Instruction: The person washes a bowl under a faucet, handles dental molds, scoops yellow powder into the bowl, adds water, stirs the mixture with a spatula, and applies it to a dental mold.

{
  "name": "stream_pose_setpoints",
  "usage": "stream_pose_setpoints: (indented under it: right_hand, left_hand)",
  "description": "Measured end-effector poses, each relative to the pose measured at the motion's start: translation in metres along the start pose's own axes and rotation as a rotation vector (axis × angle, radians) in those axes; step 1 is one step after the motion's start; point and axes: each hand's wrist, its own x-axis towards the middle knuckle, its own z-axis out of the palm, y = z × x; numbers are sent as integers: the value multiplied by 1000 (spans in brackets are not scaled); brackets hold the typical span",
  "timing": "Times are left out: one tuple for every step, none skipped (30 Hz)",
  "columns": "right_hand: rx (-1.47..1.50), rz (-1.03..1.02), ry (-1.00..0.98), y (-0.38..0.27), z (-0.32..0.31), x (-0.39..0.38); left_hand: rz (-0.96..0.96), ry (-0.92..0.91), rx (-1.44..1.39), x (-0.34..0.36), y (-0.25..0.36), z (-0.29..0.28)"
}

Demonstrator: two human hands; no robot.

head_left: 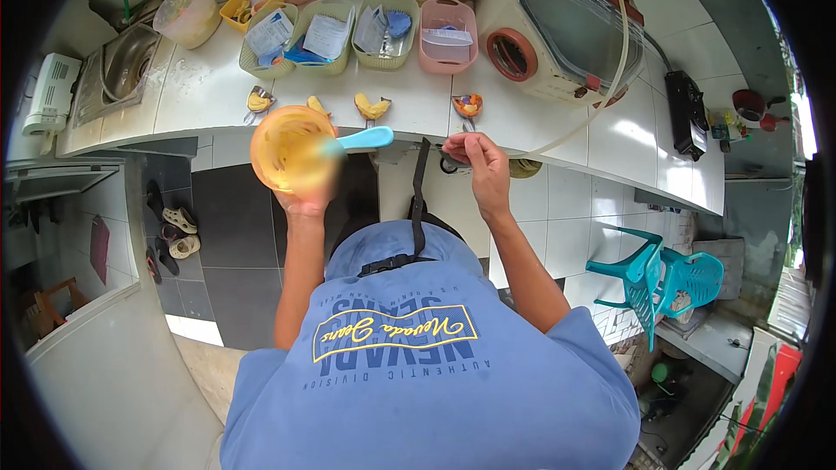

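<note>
My left hand (pixel 305 200) is closed under an orange mixing bowl (pixel 263 152), holding it up at the counter's front edge. Yellow paste coats the bowl's inside. A spatula with a light blue handle (pixel 370 136) lies across the bowl's right rim, its other end blurred. My right hand (pixel 482 163) hovers in front of the counter, right of the bowl, fingers bent together; what they hold, if anything, is too small to name. Along the counter edge lie dental impression trays: one with yellow material (pixel 373 108), one with orange and purple (pixel 468 106), another at the left (pixel 259 101).
Green baskets (pixel 329 56) and a pink basket (pixel 448 60) with papers line the white counter (pixel 531 117). A cream machine with a clear window (pixel 575 26) stands right, its hose drooping over the edge. A sink (pixel 126 74) is left. Teal chairs (pixel 644 283) stand at right.
</note>
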Motion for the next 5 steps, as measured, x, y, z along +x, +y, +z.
stream_pose_setpoints:
  right_hand:
    - [214,301,39,40,-28,-2]
    - [226,305,45,77,-48,-3]
    - [495,407,270,116,-65,-1]
    - [762,503,497,152,-81,7]
    - [1028,600,724,186,-92,15]
  left_hand:
    - [36,-23,-26,-3,9,-5]
    - [48,-25,-15,-8,17,-7]
    - [61,-27,-2,-12,24,-8]
    - [84,-9,-9,-13,30,-9]
    - [117,16,20,-16,37,-11]
